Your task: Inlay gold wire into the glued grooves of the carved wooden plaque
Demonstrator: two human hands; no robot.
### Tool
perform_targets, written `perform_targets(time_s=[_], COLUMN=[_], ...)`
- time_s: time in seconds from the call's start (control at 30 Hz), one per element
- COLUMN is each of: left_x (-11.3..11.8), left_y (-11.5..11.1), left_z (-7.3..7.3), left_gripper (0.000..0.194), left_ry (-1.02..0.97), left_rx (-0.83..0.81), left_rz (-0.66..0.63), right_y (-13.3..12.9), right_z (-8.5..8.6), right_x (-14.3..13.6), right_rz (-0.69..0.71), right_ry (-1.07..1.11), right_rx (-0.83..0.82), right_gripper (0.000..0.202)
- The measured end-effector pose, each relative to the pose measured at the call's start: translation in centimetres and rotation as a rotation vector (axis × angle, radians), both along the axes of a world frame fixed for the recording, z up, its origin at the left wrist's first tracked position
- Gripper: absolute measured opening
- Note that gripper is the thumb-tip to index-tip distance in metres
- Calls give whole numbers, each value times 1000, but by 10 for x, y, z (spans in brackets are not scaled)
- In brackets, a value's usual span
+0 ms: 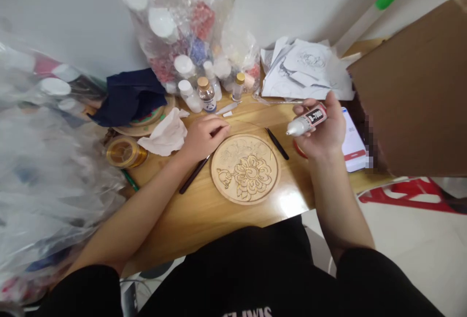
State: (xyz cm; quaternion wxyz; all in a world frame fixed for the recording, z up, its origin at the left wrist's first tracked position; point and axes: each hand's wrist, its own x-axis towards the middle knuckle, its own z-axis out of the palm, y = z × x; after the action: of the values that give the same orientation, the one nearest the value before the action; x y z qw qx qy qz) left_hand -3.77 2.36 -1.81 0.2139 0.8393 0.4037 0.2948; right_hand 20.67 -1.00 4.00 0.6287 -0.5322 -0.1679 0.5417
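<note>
My right hand is raised over the right side of the table, its fingers wrapped round a small glue tube with a black and red label. The tube's pale nozzle points left. My left hand rests at the upper left rim of a round wooden board, fingers curled together; whatever they may hold is hidden. Raised gold outlines form a flower on the board, with fine drawn lines above it. Black tweezers lie right of the board. A dark-handled tool lies to its left.
Behind the board stand small bottles and a plastic bag of jars. A small white cap lies near my left hand. Left are a crumpled tissue and a gold wire spool. Right are papers, a phone and a cardboard box.
</note>
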Motion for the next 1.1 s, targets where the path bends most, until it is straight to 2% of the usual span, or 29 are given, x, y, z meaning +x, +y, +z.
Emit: perform_targets(time_s=[0.1, 0.23, 0.43, 0.57, 0.77, 0.93, 1.1], left_x=[-1, -1, -1, -1, -2, -4, -5], left_y=[1, 1, 2, 2, 1, 1, 1], left_z=[-1, -3, -5, -6, -4, -4, -1], left_gripper=[21, 19, 19, 22, 21, 15, 14], left_ry=[-37, -42, 5, 27, 26, 8, 16], left_rx=[-20, -35, -26, -31, -48, -83, -105], left_rz=[-21, -40, -45, -59, -116, -138, -158], right_y=[1, -3, -22, -27, -21, -20, -22], right_z=[3, 7, 17, 5, -20, -26, -27], right_x=[-6, -10, -15, -13, -8, -5, -8], right_rz=[102, 124, 76, 9, -38, 36, 32], right_ry=[82, 50, -125, -285, -327, -366, -371], right_rx=[-106, -100, -66, 40, 25, 5, 43], right_gripper=[67, 60, 36, 30, 39, 44, 41])
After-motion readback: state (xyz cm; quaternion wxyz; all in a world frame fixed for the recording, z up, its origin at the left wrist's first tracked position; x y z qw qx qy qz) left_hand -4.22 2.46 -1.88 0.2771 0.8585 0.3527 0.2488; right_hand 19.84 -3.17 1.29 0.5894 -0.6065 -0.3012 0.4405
